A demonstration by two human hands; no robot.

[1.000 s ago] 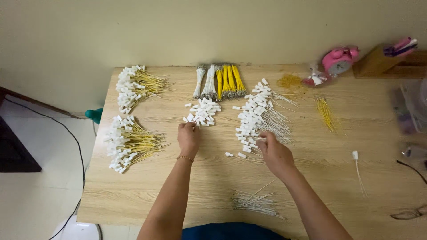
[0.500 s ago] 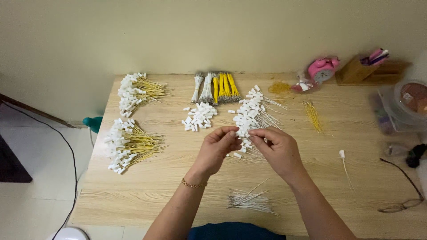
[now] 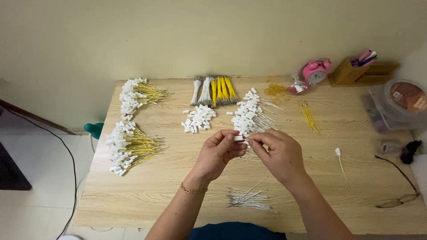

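My left hand (image 3: pixel 219 153) pinches a small white plastic connector (image 3: pixel 239 138) between thumb and fingers above the middle of the wooden table (image 3: pixel 169 186). My right hand (image 3: pixel 279 153) meets it from the right, its fingertips closed on something thin at the connector, seemingly a white wire. Just behind the hands lies a pile of white wires with connectors (image 3: pixel 250 114). A heap of loose white connectors (image 3: pixel 198 119) sits to the left of it. Bare white wires (image 3: pixel 249 198) lie near the table's front edge.
Two piles of yellow wires with white connectors (image 3: pixel 131 144) (image 3: pixel 138 95) lie at the left. Bundled white and yellow wires (image 3: pixel 214 89) sit at the back. A pink alarm clock (image 3: pixel 316 71), wooden holder (image 3: pixel 356 71), round lidded container (image 3: pixel 402 100), glasses (image 3: pixel 400 186) are at right.
Both hands lifted off the table and came together at the centre; the left now holds a connector, the right pinches at it. The camera view shifted slightly.
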